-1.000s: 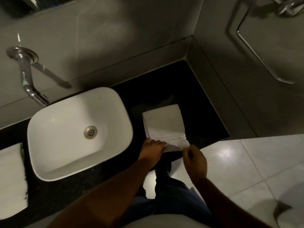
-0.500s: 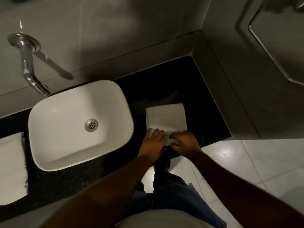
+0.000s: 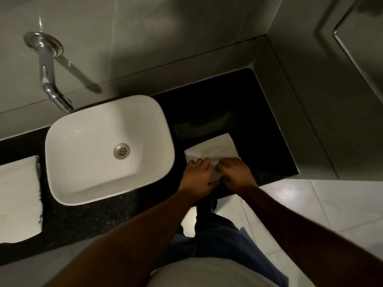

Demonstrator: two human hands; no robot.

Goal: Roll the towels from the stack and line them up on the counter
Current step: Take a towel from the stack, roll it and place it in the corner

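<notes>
Dim bathroom, black counter (image 3: 217, 96) w/ white basin (image 3: 68, 162). Both hands clamp the near end of a white towel (image 3: 215, 146) right of the basin: left hand (image 3: 198, 176) and right hand (image 3: 235, 172) side by side, fingers curled over the started roll. Far end lies flat toward the wall. Stack (image 3: 18, 195) sits left of the basin. Risk: uneven pressure btwn hands makes the roll cone or skew; a loose core would unwind once released.

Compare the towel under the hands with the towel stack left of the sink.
The towel being rolled lies right of the sink, both hands on its near edge; the towel stack lies untouched on the left. The first shows less area, the stack more, cut by the frame. Both are white, on the black counter.
</notes>
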